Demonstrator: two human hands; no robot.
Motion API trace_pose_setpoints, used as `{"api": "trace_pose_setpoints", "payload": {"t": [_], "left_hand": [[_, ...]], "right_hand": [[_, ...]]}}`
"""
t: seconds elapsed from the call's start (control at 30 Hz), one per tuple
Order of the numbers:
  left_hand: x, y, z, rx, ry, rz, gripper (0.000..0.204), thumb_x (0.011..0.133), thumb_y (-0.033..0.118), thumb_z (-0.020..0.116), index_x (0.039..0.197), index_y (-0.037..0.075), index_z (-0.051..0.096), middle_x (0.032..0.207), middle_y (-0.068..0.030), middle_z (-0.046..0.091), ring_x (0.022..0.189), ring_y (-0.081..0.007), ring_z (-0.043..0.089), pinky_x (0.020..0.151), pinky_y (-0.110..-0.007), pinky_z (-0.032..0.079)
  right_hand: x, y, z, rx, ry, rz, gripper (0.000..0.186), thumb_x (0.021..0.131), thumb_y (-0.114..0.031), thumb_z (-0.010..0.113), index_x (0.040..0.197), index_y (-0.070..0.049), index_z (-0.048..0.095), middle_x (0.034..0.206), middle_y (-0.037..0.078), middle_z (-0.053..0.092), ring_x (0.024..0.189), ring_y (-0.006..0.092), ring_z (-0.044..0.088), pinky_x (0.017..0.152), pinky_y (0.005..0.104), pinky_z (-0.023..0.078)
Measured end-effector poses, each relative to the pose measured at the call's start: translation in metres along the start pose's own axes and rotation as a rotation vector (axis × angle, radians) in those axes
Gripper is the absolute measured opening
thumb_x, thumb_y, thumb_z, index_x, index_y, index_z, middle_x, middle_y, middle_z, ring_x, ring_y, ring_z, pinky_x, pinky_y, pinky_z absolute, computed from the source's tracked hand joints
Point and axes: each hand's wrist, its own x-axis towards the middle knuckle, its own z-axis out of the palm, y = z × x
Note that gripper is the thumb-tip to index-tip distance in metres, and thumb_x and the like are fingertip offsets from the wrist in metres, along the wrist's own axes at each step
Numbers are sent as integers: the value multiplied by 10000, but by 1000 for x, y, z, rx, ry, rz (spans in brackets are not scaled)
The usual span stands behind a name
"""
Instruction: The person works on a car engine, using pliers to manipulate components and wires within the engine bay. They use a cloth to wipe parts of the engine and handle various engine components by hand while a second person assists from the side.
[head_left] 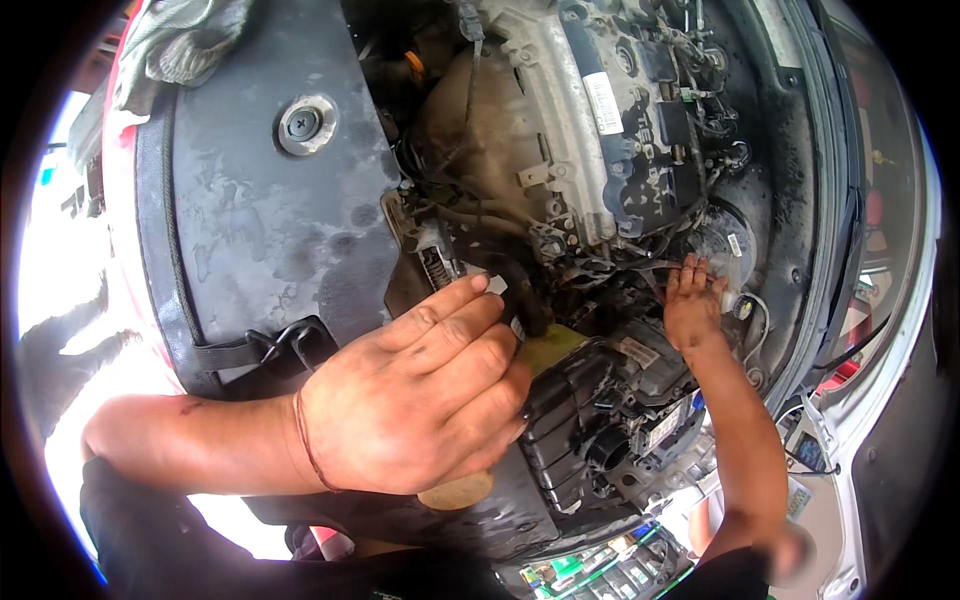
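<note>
My left hand [420, 390] is large in the head view, over the front of the open engine bay. Its fingers are bent and pressed together, and the thumb and palm are hidden underneath. A small pale piece [497, 285] shows by the index fingertip; whether it is held I cannot tell. Farther right, my right hand [692, 305] lies back up, fingers stretched out, on dark hoses and wiring [650, 266] beside the round brake booster [725, 240]. Its fingertips touch the parts there. Left of it sits the engine's black top cover [645, 130].
A dark panel with a round fastener [303, 124] spans the left. A grey cloth or glove [185, 45] lies at its far end. Below the right hand are a black ribbed box [555, 440] and a round black opening [607, 447]. The windscreen edge [860, 200] bounds the right.
</note>
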Motion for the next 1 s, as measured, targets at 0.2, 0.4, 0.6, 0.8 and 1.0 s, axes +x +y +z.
{"api": "trace_pose_setpoints", "payload": {"t": [0.2, 0.4, 0.6, 0.8, 1.0], "left_hand": [[-1, -2, 1, -19, -15, 9, 363, 760, 182, 779, 1028, -35, 670, 1020, -171, 594, 1062, -400, 652, 1039, -565, 508], [0, -1, -2, -39, -51, 10, 361, 789, 182, 771, 1044, -52, 667, 1030, -186, 593, 1068, -416, 643, 1037, -576, 498], [0, -2, -2, -64, -58, -1, 366, 795, 185, 772, 1048, -57, 666, 1036, -195, 593, 1064, -425, 640, 1032, -588, 497], [0, -2, -1, -56, -50, -1, 354, 796, 190, 771, 1029, -56, 671, 1031, -195, 598, 1059, -425, 642, 1018, -593, 505], [0, -2, 1, -52, -16, 3, 347, 791, 202, 772, 1002, -56, 676, 997, -194, 612, 1047, -427, 652, 998, -600, 516]], "right_hand": [[-4, -1, -2, 78, -28, 13, 605, 992, -164, 460, 1566, -8, 348, 1669, 246, 212, 1526, 434, 248, 1129, 697, 277], [-3, 1, 9, 45, 43, 6, 581, 994, -172, 450, 1547, -5, 381, 1654, 245, 249, 1510, 430, 281, 1120, 691, 290], [-1, 2, 15, 21, 116, 5, 598, 952, -163, 494, 1523, -3, 413, 1607, 228, 333, 1475, 387, 338, 1113, 641, 324], [0, 9, 19, 131, 265, -22, 364, 900, -128, 552, 1243, -60, 656, 1348, 185, 515, 1242, 372, 500, 1031, 562, 420], [5, 24, 30, 241, 273, -102, 242, 872, -130, 591, 1061, -114, 742, 1192, 152, 552, 1133, 353, 549, 946, 493, 486]]}}
